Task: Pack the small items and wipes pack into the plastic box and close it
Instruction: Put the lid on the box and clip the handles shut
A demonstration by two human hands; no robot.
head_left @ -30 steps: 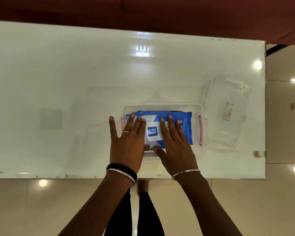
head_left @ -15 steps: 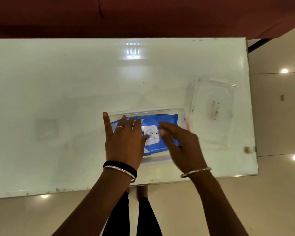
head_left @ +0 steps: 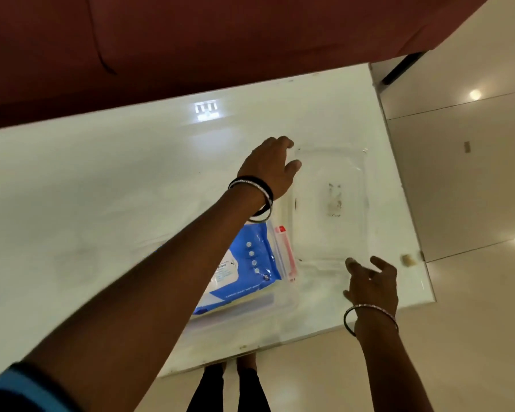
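Observation:
The blue wipes pack point(head_left: 244, 269) lies inside the clear plastic box point(head_left: 286, 304), which has a pink latch point(head_left: 284, 251) on its right end. The clear lid point(head_left: 330, 203) lies flat on the table just right of the box. My left hand point(head_left: 269, 166) reaches across the box to the lid's far left corner, fingers spread, at its edge. My right hand point(head_left: 370, 281) hovers at the lid's near right corner with fingers apart. Neither hand visibly grips the lid. My left forearm hides part of the box and pack.
The white glass table point(head_left: 101, 203) ends close to the lid on the right and near side. A dark red sofa point(head_left: 191, 40) runs along the far edge. A small tan fitting point(head_left: 407, 259) sits at the table's right rim. Tiled floor lies beyond.
Both hands left the wipes pack and moved right to the lid, the left crossing over the box. The camera view swung and tilted toward the lid.

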